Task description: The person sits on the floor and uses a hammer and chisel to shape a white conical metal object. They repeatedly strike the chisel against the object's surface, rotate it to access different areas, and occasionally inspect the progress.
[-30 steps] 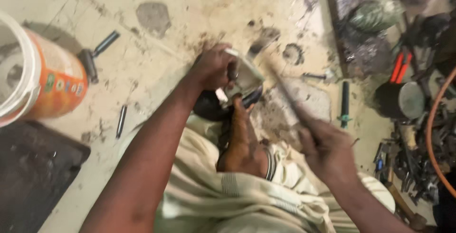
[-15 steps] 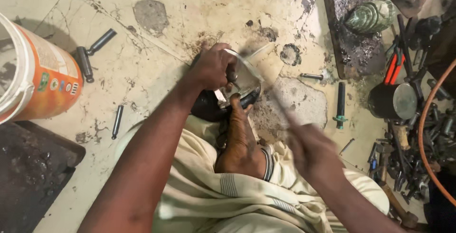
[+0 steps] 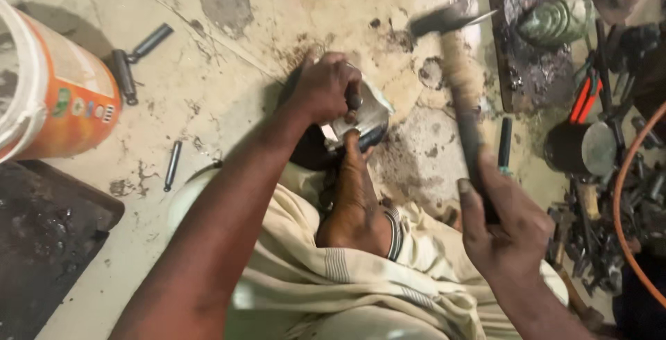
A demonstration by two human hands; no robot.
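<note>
Metal part [image 3: 364, 114] looks stiff, heavy; it's gripped tight by left hand [image 3: 322, 90], hammer [image 3: 461, 83] handle clenched by right hand [image 3: 506, 225].

Floor workshop — scattered tools [image 3: 596, 236], stained concrete [image 3: 229, 97]

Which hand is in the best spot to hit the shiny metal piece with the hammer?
The right hand. It already grips the hammer, raised with its head above the metal piece. The left hand is busy holding that piece down on the floor, so it likely can't swing.
</note>
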